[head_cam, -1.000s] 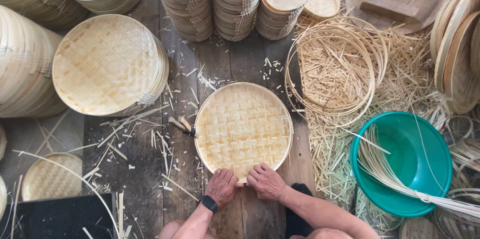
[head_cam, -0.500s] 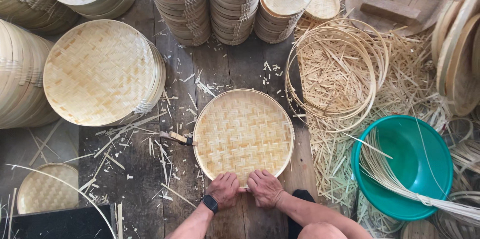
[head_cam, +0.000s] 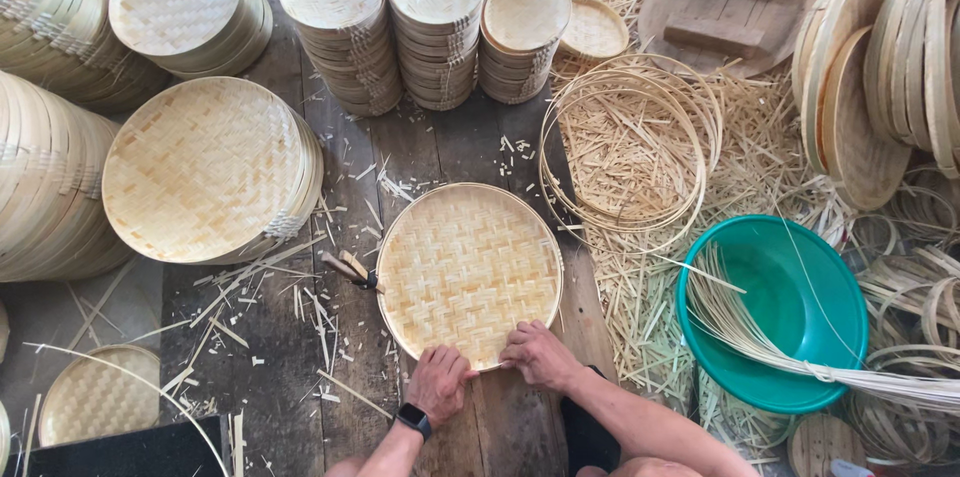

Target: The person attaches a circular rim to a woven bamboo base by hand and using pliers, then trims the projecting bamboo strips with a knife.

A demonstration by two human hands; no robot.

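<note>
A round woven tray is lying mid-frame, just above both hands; left hand and right hand are gripping its lower rim, equally near.

I look down on a dark plank floor littered with bamboo slivers, lit by even daylight. Stacks of trays line the far edge and the left, with loose hoops and a straw heap on the right. A green basin holds long strips beside a round wooden lid.
</note>
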